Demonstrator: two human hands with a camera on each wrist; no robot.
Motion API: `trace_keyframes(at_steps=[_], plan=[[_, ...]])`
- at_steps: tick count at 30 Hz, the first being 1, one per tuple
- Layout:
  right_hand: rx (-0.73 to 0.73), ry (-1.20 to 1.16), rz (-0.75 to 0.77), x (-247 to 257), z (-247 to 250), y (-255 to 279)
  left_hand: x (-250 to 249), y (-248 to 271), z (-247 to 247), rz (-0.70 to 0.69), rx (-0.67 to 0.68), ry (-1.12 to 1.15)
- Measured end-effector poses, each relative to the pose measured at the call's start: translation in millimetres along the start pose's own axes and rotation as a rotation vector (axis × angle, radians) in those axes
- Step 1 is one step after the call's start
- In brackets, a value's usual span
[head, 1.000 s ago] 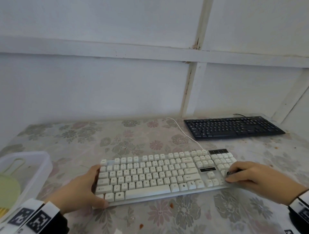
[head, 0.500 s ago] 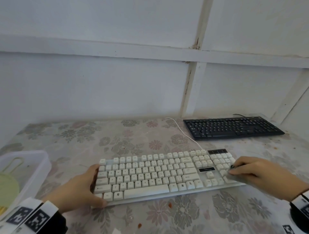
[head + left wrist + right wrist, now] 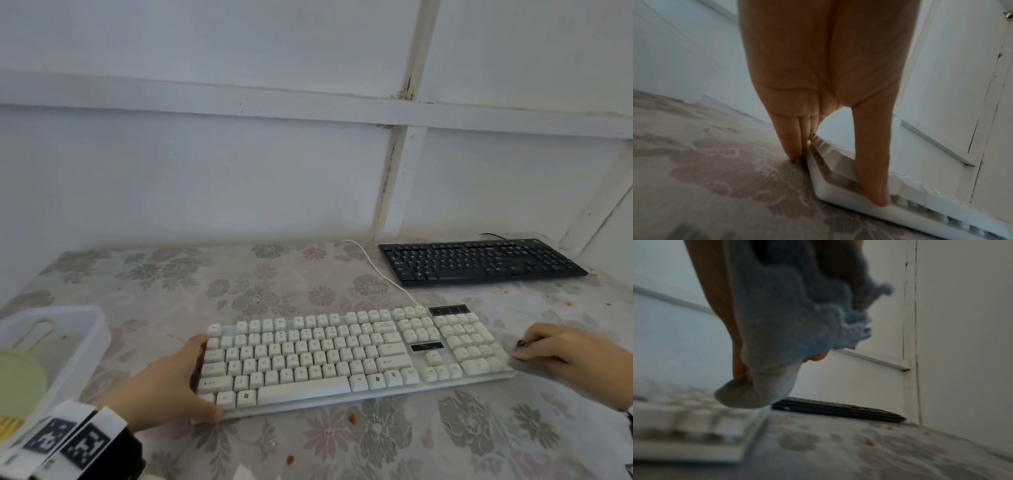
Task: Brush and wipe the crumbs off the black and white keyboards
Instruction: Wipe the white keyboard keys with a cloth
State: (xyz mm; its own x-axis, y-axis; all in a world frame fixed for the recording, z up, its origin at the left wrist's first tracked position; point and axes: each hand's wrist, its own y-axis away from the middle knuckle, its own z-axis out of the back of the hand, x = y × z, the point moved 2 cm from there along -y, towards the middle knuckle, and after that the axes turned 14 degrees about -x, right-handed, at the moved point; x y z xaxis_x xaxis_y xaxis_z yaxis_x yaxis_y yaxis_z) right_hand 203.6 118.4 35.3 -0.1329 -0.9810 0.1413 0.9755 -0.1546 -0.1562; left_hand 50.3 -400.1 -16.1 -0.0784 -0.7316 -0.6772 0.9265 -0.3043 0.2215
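Observation:
A white keyboard [image 3: 342,356] lies across the near middle of the floral table. My left hand [image 3: 171,387] braces its left end. In the left wrist view the straight fingers [image 3: 791,138] stand against the keyboard's [image 3: 838,193] side edge and the thumb [image 3: 873,170] lies along its front corner. My right hand [image 3: 561,353] sits at the keyboard's right end and grips a bunched pale blue cloth [image 3: 781,331], whose lower fold hangs just above the keys [image 3: 684,426]. The black keyboard [image 3: 479,262] rests at the back right, near the wall, and neither hand touches it.
A clear plastic box [image 3: 85,342] holding a pale green item [image 3: 17,380] stands at the left edge. A white cable [image 3: 376,270] runs from the white keyboard to the wall. Orange crumbs [image 3: 351,417] dot the tablecloth in front, with more crumbs [image 3: 870,443] near the black keyboard [image 3: 838,410].
My right hand with the cloth has slid rightward over the number pad to the keyboard's right edge. The left hand has kept its hold at the left end.

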Motion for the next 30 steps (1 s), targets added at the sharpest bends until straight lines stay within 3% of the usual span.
trace_keyframes(at_steps=[2, 4, 10, 16, 21, 30], plan=[[-0.001, 0.019, -0.010, 18, 12, -2, -2, 0, 0, 0.002, 0.005, -0.019], [0.004, -0.010, 0.042, 69, 25, -6, -4, 2, 0, 0.011, 0.003, -0.053], [0.143, -0.188, 0.474, 230, 1, -25, -16, 8, 2, 0.000, -0.003, -0.155], [0.139, -0.284, 0.772, 336, -40, -39, -21, 11, 2, 0.000, 0.059, -0.170], [0.178, -0.262, 0.898, 381, -49, -45, -21, 11, 6, -0.042, 0.134, -0.182], [0.151, -0.025, 1.039, 390, -53, -40, -17, 7, 0, 0.052, 0.150, -0.230]])
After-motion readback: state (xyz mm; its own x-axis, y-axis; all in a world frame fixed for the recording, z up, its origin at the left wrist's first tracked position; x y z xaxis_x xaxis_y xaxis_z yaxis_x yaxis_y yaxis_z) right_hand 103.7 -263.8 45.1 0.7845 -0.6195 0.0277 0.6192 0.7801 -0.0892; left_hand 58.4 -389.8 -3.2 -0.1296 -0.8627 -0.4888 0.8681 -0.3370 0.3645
